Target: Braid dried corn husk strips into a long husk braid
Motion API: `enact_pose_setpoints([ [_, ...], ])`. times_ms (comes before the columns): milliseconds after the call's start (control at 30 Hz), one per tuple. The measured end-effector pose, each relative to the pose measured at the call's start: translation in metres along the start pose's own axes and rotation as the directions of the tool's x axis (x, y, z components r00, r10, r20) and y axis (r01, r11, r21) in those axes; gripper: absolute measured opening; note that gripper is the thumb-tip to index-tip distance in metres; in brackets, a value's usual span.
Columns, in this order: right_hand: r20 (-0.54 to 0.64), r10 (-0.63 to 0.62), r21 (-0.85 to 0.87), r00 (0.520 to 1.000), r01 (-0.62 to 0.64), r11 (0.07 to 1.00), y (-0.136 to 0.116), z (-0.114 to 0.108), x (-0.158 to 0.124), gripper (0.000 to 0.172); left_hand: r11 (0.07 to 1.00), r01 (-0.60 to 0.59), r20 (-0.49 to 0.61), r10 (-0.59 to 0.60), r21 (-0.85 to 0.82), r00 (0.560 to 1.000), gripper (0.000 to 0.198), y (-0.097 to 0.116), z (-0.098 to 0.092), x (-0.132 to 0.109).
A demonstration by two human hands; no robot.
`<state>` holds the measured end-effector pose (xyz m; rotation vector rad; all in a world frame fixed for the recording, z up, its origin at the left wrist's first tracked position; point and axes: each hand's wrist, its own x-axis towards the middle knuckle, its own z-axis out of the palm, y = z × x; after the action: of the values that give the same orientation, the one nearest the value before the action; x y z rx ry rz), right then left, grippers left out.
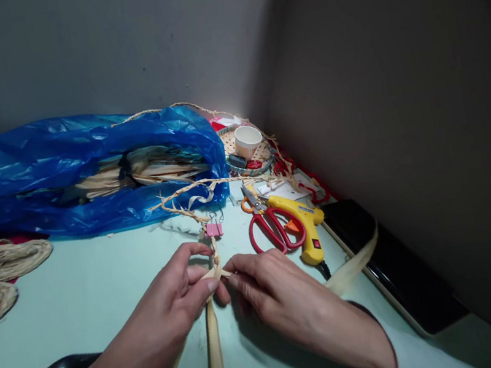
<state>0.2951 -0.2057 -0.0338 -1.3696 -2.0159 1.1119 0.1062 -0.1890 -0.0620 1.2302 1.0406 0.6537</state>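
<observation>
A thin braid of pale dried husk strips [216, 252] runs down from a pink binder clip [214, 230] to between my hands. My left hand [187, 285] pinches the braid's lower end between thumb and fingers. Close on its right, my right hand [267, 280] is closed on one husk strip, whose loose end [355, 263] sticks out past my wrist. Another husk strip [214, 350] hangs from the braid toward the front edge, and one more passes beneath my left forearm. Beyond the clip, the finished braid [181, 189] loops over the table.
A blue plastic bag [58, 151] of dried husks lies at the back left. Red-handled scissors [275, 229] and a yellow glue gun [306, 224] lie right of the clip. Behind them stands a white cup [248, 140]. Coiled braided pieces [6, 262] sit far left; a black flat device [389, 267] lies right.
</observation>
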Motion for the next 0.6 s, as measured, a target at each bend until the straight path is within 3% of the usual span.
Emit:
enact_pose_setpoints([
  [67, -0.023, -0.007, 0.059, 1.000, 0.009, 0.998, 0.001, 0.003, 0.003, 0.027, 1.000, 0.011, -0.019, -0.011, 0.008, 1.000, 0.038, 0.002, 0.002, -0.001],
  [167, -0.024, 0.024, 0.300, 0.999, -0.015, 0.954, 0.007, 0.010, 0.010, 0.026, 0.998, 0.016, -0.014, -0.015, 0.060, 1.000, 0.046, 0.007, 0.004, -0.003],
  [267, -0.077, 0.118, 0.442, 0.990, -0.072, 0.894, 0.010, 0.017, 0.017, 0.018, 0.966, -0.003, -0.027, 0.011, 0.260, 1.000, 0.049, 0.008, 0.003, -0.005],
  [433, -0.162, 0.162, 0.397, 0.973, -0.086, 0.914, 0.009, 0.022, 0.016, 0.020, 0.778, -0.045, -0.105, 0.142, 0.627, 0.984, 0.040, 0.012, -0.002, -0.008],
  [533, -0.199, 0.127, 0.330, 0.972, -0.056, 0.942, 0.009, 0.023, 0.012, 0.021, 0.684, -0.134, -0.060, 0.252, 0.717, 0.966, 0.024, 0.017, -0.004, -0.011],
  [600, -0.194, 0.116, 0.311, 0.974, -0.051, 0.949, 0.008, 0.024, 0.011, 0.022, 0.610, -0.188, -0.028, 0.326, 0.770, 0.945, 0.026, 0.017, -0.003, -0.013],
])
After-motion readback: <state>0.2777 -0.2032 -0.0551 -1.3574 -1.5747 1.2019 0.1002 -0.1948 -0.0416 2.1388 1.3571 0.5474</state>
